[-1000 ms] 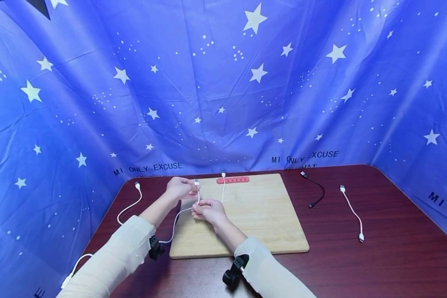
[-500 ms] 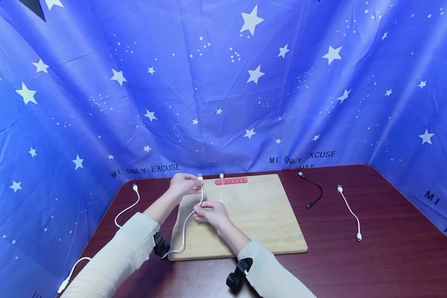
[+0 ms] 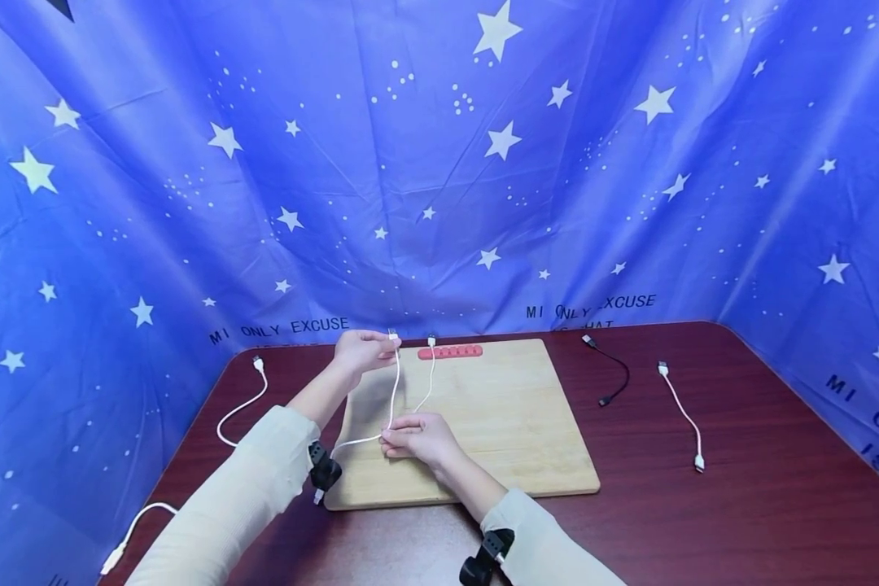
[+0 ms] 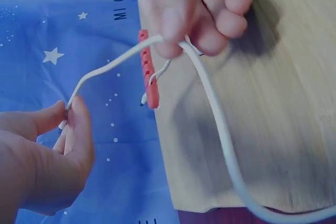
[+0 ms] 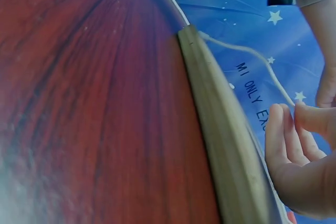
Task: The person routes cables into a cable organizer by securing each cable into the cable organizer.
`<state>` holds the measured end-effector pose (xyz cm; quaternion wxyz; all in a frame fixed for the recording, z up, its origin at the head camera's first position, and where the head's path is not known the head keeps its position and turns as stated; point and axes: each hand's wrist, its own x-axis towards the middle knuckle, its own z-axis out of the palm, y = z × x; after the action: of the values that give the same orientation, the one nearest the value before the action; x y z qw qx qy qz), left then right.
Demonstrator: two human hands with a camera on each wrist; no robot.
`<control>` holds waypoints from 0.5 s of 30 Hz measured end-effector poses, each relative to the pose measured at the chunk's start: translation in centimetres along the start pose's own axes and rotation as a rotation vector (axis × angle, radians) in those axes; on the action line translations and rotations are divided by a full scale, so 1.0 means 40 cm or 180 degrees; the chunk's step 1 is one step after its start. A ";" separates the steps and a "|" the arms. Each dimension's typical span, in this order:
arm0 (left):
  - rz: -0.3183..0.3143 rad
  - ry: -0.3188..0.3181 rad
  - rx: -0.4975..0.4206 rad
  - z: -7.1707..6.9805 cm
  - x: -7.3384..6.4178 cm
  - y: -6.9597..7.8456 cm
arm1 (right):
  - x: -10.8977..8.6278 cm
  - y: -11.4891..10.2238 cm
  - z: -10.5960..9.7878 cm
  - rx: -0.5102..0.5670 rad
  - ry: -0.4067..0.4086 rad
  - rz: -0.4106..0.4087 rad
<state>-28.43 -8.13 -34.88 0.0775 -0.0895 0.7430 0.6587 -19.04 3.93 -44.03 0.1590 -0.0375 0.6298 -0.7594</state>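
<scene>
My left hand (image 3: pixel 362 352) pinches a white USB cable (image 3: pixel 395 391) just below its plug (image 3: pixel 392 334), which points up past the board's far left corner. Lower down, my right hand (image 3: pixel 421 439) pinches the same cable between thumb and fingers. From there the cable runs left, and its other end (image 3: pixel 318 495) hangs beside the left wrist camera. In the left wrist view, the cable (image 4: pixel 220 124) bends at the right fingertips. A red cable clip strip (image 3: pixel 450 352) lies along the board's far edge, with a second white cable (image 3: pixel 432 370) at its leftmost slot.
The wooden board (image 3: pixel 513 431) lies on a dark red table (image 3: pixel 776 431). To its right are a black cable (image 3: pixel 618 370) and a short white cable (image 3: pixel 684 415). White cables (image 3: pixel 238 415) lie at the left. A blue star curtain (image 3: pixel 381 163) surrounds the table.
My left hand has risen slightly with the plug, and my right hand has moved down, stretching the cable straighter between them. The cable's other end has come into view near the left wrist.
</scene>
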 end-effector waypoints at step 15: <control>-0.0010 -0.0006 -0.0580 -0.010 0.024 0.011 | -0.057 -0.033 -0.052 -0.0127 -0.0164 -0.0045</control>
<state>-29.46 -8.51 -34.64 0.0707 -0.0967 0.6798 0.7235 -17.69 6.76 -42.85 0.1691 -0.0647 0.6401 -0.7466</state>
